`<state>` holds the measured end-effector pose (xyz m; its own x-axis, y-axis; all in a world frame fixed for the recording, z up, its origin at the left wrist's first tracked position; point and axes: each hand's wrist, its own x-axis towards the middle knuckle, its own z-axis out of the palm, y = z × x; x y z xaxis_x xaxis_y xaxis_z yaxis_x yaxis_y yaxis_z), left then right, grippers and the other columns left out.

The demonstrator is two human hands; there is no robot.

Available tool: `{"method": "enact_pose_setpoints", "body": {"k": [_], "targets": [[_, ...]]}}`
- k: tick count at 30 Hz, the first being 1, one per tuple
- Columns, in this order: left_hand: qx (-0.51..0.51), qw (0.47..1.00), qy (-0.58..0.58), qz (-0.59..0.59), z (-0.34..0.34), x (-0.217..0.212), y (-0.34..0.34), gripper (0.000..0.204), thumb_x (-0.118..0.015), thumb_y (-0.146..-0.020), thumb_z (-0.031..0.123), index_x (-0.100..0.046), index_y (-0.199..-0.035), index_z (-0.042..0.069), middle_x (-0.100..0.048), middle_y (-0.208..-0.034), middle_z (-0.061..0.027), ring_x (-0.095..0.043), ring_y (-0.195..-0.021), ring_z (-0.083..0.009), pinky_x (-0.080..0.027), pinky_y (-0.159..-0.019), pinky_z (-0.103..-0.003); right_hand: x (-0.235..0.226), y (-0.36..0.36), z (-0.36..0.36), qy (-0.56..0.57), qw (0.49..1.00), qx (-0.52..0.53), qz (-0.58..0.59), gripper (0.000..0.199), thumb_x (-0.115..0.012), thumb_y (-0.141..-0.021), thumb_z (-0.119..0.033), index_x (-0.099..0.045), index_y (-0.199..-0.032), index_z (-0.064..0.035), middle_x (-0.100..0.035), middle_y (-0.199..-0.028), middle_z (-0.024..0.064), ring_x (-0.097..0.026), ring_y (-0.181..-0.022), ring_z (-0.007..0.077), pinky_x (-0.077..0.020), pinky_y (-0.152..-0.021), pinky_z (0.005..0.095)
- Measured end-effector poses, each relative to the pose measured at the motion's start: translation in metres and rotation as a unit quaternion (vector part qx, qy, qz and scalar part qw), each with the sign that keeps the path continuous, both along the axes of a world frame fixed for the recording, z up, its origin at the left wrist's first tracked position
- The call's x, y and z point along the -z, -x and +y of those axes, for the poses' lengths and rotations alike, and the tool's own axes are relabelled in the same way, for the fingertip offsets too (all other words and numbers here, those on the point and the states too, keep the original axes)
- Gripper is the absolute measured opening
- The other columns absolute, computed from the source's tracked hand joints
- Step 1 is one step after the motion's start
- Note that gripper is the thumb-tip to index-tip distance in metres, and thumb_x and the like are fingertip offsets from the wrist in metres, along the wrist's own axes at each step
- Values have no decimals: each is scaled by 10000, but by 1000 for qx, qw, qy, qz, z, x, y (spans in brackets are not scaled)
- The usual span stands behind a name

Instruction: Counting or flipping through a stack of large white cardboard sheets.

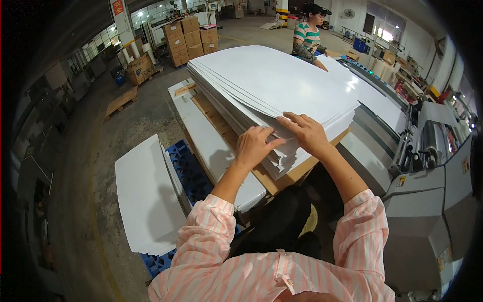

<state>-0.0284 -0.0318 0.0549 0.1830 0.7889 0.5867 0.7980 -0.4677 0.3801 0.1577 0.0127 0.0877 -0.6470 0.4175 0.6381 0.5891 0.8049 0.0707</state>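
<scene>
A tall stack of large glossy white sheets [256, 73] stands in front of me, its left edge layered and slightly fanned. My right hand [308, 135] is at the near left corner, fingertips over the upper sheets' edge; its thumb is mostly hidden. Close beside it, my left hand [255, 146] is at the stack's side, fingers bent and thumb held apart. No object shows between its fingers and thumb. Below both hands, the lower sheets' corners [284, 163] look uneven and slightly separated.
A lower pile of white sheets [148, 196] rests on a blue pallet [188, 168] to the left. On the right is a large grey machine [415, 201] with rollers. A co-worker [308, 38] stands at the far side. Cardboard boxes [188, 38] and a wooden pallet [122, 100] are farther back.
</scene>
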Motion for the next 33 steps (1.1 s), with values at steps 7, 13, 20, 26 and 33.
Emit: {"method": "enact_pose_setpoints", "body": {"k": [7,13,20,26,33], "targets": [[169,706,55,-685,4,26,-39,594,-510,-864,91,-171,-1347,21,-563,-959,-156,-581,-863,-213,-498,-767,-354,6,8,7,76,990,115,-42,210,-606,-704,-117,-660,-907,-131,-520,-1158,61,-522,-942,240,-443,-778,358],[187,553,125,-803,23,36,-24,549,-490,-874,90,-190,-1314,-41,-529,-963,-142,-577,-842,-208,-523,-746,-348,-15,25,-4,193,967,163,-37,329,-535,-773,-398,-680,-824,-107,-595,-1007,87,-522,-933,276,-419,-758,399],[150,628,167,-745,26,33,-27,551,-554,-825,42,-256,-1264,-109,-530,-951,-132,-573,-817,-179,-533,-708,-305,-27,29,5,317,915,249,-16,358,-515,-771,-395,-675,-695,-85,-628,-925,60,-540,-882,276,-418,-749,401],[104,645,174,-737,22,32,-20,606,-612,-797,76,-270,-1278,-63,-514,-946,-115,-550,-826,-170,-505,-677,-282,-17,25,7,-58,987,127,81,280,-595,-762,-339,-678,-691,-80,-623,-923,70,-543,-859,254,-396,-759,368],[100,732,206,-641,35,43,-20,212,-629,-806,184,-567,-919,15,-514,-772,-37,-482,-674,-120,-419,-551,-255,4,5,13,-5,991,23,130,196,-680,-696,-231,-674,-874,-149,-528,-1155,110,-512,-947,287,-403,-810,385]]}}
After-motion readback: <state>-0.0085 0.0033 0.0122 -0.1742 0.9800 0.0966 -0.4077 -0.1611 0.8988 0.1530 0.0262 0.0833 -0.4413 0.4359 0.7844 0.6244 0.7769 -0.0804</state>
